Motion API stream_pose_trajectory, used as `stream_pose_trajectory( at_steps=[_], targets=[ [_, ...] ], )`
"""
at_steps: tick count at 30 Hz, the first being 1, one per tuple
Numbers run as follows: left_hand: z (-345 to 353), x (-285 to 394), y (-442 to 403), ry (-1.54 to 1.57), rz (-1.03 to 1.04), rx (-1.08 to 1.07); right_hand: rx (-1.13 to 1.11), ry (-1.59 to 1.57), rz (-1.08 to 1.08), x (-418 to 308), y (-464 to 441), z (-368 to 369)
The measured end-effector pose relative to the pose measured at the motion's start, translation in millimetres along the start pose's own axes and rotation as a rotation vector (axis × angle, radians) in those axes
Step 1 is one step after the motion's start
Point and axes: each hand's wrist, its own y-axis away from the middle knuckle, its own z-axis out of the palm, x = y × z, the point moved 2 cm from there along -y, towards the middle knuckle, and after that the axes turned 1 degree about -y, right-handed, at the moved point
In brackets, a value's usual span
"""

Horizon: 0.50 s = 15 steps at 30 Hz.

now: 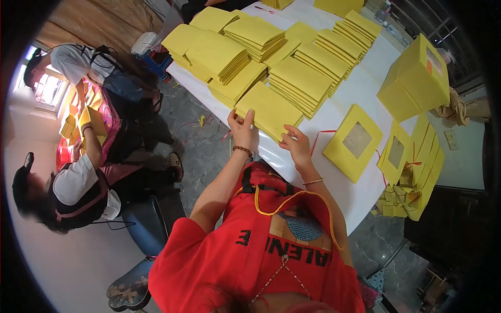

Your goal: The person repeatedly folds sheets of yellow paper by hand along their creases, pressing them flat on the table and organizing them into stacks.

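Observation:
Both hands are at the near edge of a flat yellow folded paper box (269,108), which lies among other yellow stacks on the white table. My left hand (242,130), wearing a beaded bracelet, grips its left side near the front, fingers curled at the edge. At its right front corner, my right hand (295,144) has curled fingers closed on the edge. Just behind lies a thick stack of folded yellow boxes (301,83). To the right rests a flat yellow box with a clear window (355,142).
More yellow stacks (216,52) cover the far side of the white table (334,203). An opened yellow box (415,81) stands at the right, near a hanging yellow bundle (417,172). Two people (78,188) handle yellow pieces at the left, beside a dark chair (138,227).

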Motion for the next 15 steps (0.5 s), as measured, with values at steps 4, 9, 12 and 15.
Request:
stream_pose_trajectory(
  at_steps=[4,9,12,15],
  targets=[
    [-4,-30,-18,-0.066,-0.086,-0.034,0.015,0.008,-0.003,-5,-2,2],
    [2,-30,-18,0.016,-0.088,-0.062,0.258,0.483,-0.298,8,-8,-9],
    [3,-44,-31,0.024,-0.087,-0.120,0.345,0.475,-0.430,49,-33,-14],
    [8,-46,-43,0.128,-0.206,-0.102,0.178,0.136,-0.125,77,-59,-16]
  ],
)
